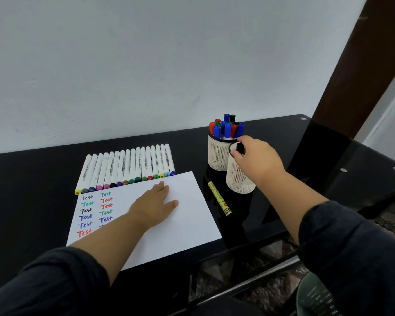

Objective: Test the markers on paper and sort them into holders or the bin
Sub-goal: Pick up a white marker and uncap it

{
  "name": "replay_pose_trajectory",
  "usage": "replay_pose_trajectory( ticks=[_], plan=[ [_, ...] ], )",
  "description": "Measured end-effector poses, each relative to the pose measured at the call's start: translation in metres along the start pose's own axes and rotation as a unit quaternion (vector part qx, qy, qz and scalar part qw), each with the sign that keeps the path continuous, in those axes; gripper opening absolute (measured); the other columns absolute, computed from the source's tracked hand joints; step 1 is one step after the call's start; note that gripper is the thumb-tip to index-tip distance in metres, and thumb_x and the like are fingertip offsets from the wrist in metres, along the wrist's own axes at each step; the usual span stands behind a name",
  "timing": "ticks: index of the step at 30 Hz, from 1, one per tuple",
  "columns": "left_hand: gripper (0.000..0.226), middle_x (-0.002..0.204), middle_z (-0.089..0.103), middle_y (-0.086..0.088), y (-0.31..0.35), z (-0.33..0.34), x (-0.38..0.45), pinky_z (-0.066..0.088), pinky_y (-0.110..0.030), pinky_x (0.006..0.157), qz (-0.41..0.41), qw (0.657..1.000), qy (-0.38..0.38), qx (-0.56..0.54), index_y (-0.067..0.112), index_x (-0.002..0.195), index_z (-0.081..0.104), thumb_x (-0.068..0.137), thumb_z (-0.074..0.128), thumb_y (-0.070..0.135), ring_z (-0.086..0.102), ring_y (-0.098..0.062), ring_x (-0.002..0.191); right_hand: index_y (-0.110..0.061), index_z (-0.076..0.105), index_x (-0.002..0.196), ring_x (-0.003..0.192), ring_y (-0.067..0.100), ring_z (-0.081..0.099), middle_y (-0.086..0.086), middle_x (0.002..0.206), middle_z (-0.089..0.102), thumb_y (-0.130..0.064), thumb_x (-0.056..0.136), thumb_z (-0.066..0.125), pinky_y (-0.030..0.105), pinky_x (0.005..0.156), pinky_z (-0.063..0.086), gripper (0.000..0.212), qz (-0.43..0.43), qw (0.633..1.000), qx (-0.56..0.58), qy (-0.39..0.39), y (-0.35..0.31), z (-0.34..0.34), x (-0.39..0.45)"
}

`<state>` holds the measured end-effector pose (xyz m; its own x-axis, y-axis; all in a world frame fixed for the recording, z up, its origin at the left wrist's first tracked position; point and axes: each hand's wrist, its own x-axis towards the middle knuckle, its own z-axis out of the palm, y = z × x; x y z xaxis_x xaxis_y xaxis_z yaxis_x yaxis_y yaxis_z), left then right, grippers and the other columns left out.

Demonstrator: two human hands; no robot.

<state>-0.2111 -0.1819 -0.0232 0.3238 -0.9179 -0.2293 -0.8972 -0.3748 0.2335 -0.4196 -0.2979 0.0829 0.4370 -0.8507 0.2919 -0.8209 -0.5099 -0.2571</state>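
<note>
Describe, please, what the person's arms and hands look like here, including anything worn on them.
Both arms wear dark, charcoal-grey long sleeves pushed up so the forearms are bare. The left hand and right hand are bare: no gloves, rings, watch or bracelets are visible. The sleeves look plain, with no visible markings.

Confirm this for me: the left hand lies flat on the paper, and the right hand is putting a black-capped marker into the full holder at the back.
Not quite. In the head view the right hand holds the black-capped marker at the rim of the nearer holder, not the full holder. The left hand does lie flat on the paper.
</note>
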Motion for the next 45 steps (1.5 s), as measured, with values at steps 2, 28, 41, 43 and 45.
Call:
replay_pose_trajectory(
  ticks=[2,28,41,43,45],
  plan=[
    [0.065,0.159,-0.003,0.004,-0.001,0.000,-0.001,0.013,-0.032,0.115,-0.001,1.000,-0.002,0.009,0.018,0.151,0.008,0.098,0.029,0.050,0.007,-0.015,0.145,-0.017,0.044,0.134,0.101,0.024,0.057,0.008,0.115,0.058,-0.032,0.099,0.044,0.032,0.073,0.045,0.038,-0.024,0.999,-0.024,0.004,-0.001,-0.002,0.000],
    [0.061,0.157,-0.002,0.011,-0.042,0.002,-0.003,0.003,-0.022,0.113,0.032,0.995,0.091,-0.030,0.023,0.151,0.010,0.099,0.030,0.047,0.002,-0.008,0.144,-0.015,0.044,0.133,0.103,0.023,0.049,0.007,0.113,0.056,-0.024,0.098,0.042,0.032,0.075,0.043,0.036,-0.250,0.961,-0.118,-0.023,-0.063,0.070,0.041],
    [0.063,0.157,-0.003,0.011,-0.049,0.008,0.002,-0.006,-0.012,0.100,0.055,0.991,0.118,-0.041,0.024,0.150,0.012,0.096,0.022,0.054,0.002,-0.008,0.144,-0.020,0.055,0.120,0.095,0.019,0.053,0.005,0.112,0.052,-0.028,0.099,0.041,0.032,0.080,0.048,0.027,-0.175,0.965,0.012,-0.196,-0.086,0.141,0.075],
    [0.066,0.157,-0.002,0.011,-0.048,0.008,0.003,-0.007,-0.012,0.100,0.057,0.990,0.122,-0.042,0.024,0.150,0.013,0.093,0.020,0.056,0.003,-0.008,0.144,-0.018,0.056,0.111,0.088,0.018,0.053,0.004,0.106,0.051,-0.026,0.096,0.048,0.028,0.073,0.046,0.019,-0.145,0.970,0.038,-0.190,-0.090,0.144,0.076],
    [0.062,0.157,-0.001,0.012,-0.048,0.008,0.003,-0.009,-0.009,0.098,0.054,0.990,0.124,-0.049,0.024,0.150,0.014,0.096,0.025,0.054,0.002,-0.007,0.144,-0.016,0.054,0.105,0.083,0.017,0.051,0.003,0.101,0.049,-0.023,0.093,0.053,0.027,0.068,0.043,0.013,-0.112,0.974,0.051,-0.192,-0.093,0.144,0.078]
  ],
)
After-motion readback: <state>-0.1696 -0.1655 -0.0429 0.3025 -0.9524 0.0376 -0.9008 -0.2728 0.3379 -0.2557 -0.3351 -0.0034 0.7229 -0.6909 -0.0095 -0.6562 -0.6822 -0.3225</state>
